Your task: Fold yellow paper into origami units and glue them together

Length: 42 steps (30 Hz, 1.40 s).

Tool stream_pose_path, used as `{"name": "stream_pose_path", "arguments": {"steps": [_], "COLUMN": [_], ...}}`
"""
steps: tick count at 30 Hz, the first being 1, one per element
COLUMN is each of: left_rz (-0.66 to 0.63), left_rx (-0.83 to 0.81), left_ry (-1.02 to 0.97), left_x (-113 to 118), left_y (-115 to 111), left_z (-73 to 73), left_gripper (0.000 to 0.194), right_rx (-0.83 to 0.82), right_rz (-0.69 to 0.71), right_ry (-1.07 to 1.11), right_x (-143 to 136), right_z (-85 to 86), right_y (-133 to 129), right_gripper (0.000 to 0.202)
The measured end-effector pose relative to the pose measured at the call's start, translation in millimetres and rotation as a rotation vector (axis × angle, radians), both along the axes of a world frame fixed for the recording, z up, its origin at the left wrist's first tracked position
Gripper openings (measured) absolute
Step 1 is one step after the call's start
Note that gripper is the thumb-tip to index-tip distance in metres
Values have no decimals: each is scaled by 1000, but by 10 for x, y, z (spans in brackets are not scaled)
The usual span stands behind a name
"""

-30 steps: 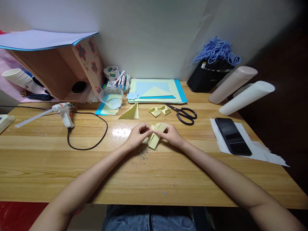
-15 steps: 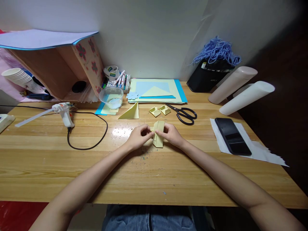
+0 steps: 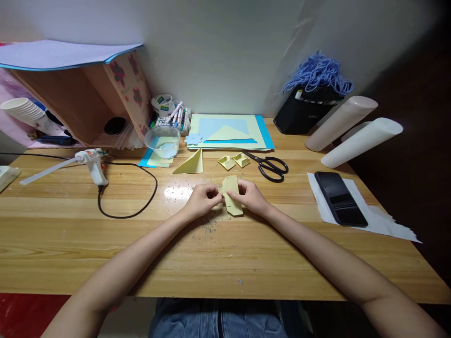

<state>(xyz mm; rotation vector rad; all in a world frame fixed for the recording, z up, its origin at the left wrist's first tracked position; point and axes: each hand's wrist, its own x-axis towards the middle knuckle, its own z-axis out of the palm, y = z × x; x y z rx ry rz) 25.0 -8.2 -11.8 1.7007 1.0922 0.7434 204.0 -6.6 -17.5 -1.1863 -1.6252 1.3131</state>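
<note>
1. My right hand (image 3: 251, 197) is pinched on the yellow paper (image 3: 233, 202), thumb in front and fingers behind.
2. My left hand (image 3: 202, 200) pinches the paper's left edge, finger and thumb together.
3. The paper is between my hands, over the table (image 3: 225, 263). I can't tell if they touch.
4. Just past it sit two small yellow folds (image 3: 227, 163). The scissors (image 3: 265, 162) lie next to them, tips close by.
5. A yellow triangle (image 3: 193, 163) is left of the folds.
6. Farther back are flat sheets (image 3: 230, 124) and a clear bowl (image 3: 151, 143).
7. Far left is the glue gun (image 3: 94, 168). Far right, a phone (image 3: 340, 199) lies on a white scrap (image 3: 382, 221).
</note>
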Motion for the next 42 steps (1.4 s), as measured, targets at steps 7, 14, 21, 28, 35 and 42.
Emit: {"name": "stream_pose_path", "arguments": {"steps": [7, 14, 21, 28, 35, 42], "left_rz": [-23, 6, -42, 1, -17, -33], "left_rx": [-34, 40, -15, 47, 260, 330], "left_ry": [-39, 30, -17, 71, 290, 345], "left_x": [-11, 2, -6, 29, 67, 43], "left_y": [13, 17, -4, -28, -73, -87], "left_z": [-20, -11, 49, 86, 83, 99], "left_gripper": [24, 28, 33, 30, 20, 20], "right_rx": [-9, -11, -21, 11, -52, -88], "right_rz": [-13, -20, -40, -111, -156, -185], "right_ry": [29, 46, 36, 80, 137, 175], "right_x": [-15, 1, 1, -3, -19, 2], "right_z": [35, -27, -7, 6, 26, -18], "right_y": [-4, 17, 21, 31, 31, 57], "right_gripper": [24, 26, 24, 26, 31, 31]}}
